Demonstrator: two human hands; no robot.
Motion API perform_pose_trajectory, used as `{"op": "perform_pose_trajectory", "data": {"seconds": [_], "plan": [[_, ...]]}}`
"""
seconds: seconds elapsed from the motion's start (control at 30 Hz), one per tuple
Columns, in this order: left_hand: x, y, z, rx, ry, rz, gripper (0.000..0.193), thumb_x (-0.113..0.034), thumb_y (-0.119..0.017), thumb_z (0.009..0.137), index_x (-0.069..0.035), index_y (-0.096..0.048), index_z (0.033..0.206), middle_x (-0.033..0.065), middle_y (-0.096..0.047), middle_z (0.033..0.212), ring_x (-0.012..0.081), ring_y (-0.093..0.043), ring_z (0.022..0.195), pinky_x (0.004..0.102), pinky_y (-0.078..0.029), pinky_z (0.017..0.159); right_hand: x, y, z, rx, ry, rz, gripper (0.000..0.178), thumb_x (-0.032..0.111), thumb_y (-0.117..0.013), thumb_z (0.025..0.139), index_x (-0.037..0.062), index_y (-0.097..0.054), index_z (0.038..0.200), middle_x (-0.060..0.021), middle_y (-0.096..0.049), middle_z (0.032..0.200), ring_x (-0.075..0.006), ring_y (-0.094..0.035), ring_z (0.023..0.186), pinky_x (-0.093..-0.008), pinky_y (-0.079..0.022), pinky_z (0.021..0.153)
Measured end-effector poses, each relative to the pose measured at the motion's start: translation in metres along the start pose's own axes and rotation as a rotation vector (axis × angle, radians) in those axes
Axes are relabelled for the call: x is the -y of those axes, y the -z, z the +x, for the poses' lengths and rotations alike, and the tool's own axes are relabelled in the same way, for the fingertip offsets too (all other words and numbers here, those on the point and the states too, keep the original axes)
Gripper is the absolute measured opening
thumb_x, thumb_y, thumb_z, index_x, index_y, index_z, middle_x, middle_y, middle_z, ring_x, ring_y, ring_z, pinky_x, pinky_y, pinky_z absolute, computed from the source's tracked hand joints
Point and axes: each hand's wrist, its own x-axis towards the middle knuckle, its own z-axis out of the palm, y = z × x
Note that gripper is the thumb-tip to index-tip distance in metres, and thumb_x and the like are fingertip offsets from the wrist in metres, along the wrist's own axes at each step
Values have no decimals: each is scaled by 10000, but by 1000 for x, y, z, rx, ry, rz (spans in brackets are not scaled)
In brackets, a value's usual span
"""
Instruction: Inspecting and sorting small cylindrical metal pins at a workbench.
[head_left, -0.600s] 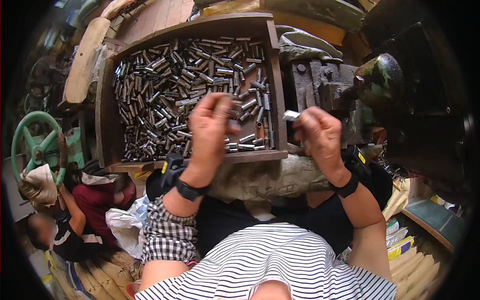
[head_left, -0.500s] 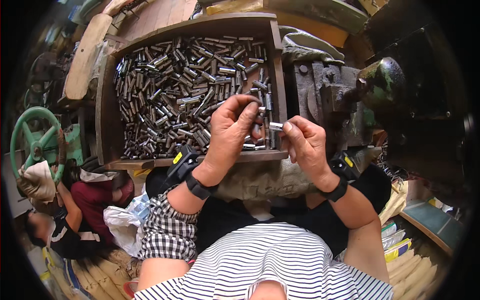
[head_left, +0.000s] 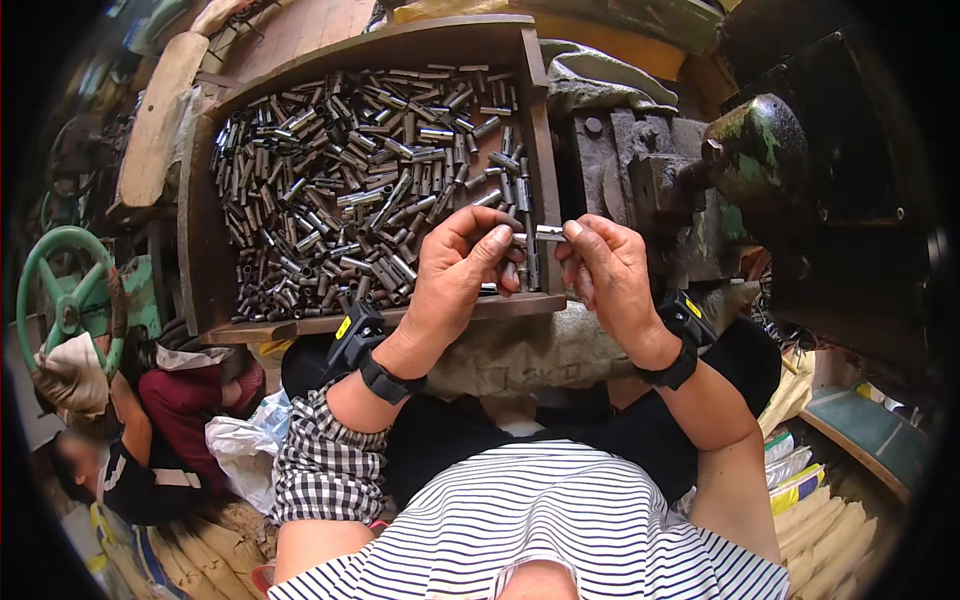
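Note:
A wooden tray (head_left: 400, 317) in front of me holds a heap of short metal tubes (head_left: 330, 190), some shiny, some dark. Over its near right corner, my left hand (head_left: 462, 262) is closed with thumb and curled fingers around a metal tube, whose bright end (head_left: 519, 239) sticks out to the right. My right hand (head_left: 610, 268) pinches a shiny metal tube (head_left: 549, 233) between thumb and forefinger, its free end pointing left. The two tube ends almost meet; whether they touch, I cannot tell. Fingers hide most of the left piece.
A greasy machine (head_left: 655, 180) with a rounded green-and-black part (head_left: 755, 145) stands right of the tray. At the left are a green handwheel (head_left: 68, 290) and a seated person (head_left: 125, 440). Sacking (head_left: 520, 355) lies below the tray's near edge, and a wooden plank (head_left: 165, 120) is beyond its left side.
My hands have drawn slightly closer, bringing the right-hand tube's end up to the left-hand one. The tray and surroundings sit a little further left in the view.

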Motion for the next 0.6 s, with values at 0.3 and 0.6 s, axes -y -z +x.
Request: {"op": "perform_pose_trajectory", "data": {"seconds": [0.3,0.6], "plan": [[0,-2,-1,-9,-61,164,182,-149,-566,908,6,-549,1003,61,-610,794,90,-584,622,200,-490,563,-7,0,0,37,-101,126,312,266,-551,912,3,-573,746,-33,-527,524,-39,-400,346,-173,-305,320],[-1,-1,-1,-14,-41,170,184,-161,-564,909,2,-557,995,48,-608,766,79,-575,583,191,-478,529,-5,0,-1,76,-140,188,291,255,-551,912,4,-582,767,-52,-579,660,-40,-444,404,-173,-325,331]]}}
